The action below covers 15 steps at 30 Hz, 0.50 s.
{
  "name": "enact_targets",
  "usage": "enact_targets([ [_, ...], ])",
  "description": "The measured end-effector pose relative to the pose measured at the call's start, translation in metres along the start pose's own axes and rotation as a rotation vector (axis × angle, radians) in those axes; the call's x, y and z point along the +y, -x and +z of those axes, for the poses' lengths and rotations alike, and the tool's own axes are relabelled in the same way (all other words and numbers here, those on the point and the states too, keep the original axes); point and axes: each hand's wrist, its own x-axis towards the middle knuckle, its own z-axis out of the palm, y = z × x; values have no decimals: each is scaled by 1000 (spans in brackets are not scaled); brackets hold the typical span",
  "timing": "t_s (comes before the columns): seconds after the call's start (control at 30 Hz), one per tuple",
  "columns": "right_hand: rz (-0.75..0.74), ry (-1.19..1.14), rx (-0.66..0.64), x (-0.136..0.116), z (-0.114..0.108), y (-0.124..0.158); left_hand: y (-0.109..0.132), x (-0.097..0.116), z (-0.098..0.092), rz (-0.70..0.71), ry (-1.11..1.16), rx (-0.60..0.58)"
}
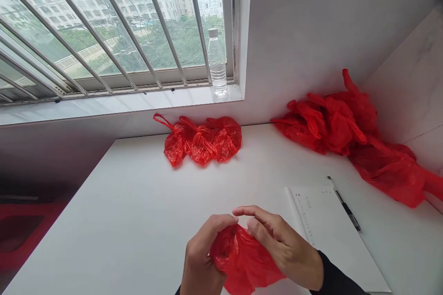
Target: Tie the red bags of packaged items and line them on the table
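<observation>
At six o'clock in my head view, low over the near part of the white desk (138, 203), I have a crumpled red bag (245, 258) between the two hands. My left hand (204, 258) is wrapped around its left side, the thumb lying along the top. My right hand (287, 244), toward five o'clock, lies against the bag's right side; its forefinger reaches across close to the left thumb and stands apart from its own thumb, but the other fingers are hidden, so I cannot tell whether they grip. At eleven o'clock from the held bag, three bundled red bags (204, 143) sit side by side, touching, near the wall, with a handle loop sticking out from the leftmost one. Toward three o'clock I see a loose heap of red bags (332, 124), spreading down along the wall to four o'clock. An open notebook (332, 230) with some writing lies at four o'clock, and a capped pen (348, 209) rests along its right edge. At twelve, a clear bottle (217, 64) stands upright on the windowsill (138, 106).
</observation>
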Motion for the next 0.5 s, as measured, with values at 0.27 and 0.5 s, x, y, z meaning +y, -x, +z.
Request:
enact_targets([
  [0.27, -4, -99, -62, 13, -1, -10, 6, -21, 6, 261, -142, 14],
  [0.5, -18, 146, 105, 4, -10, 3, 26, -29, -1, 269, -284, -59],
])
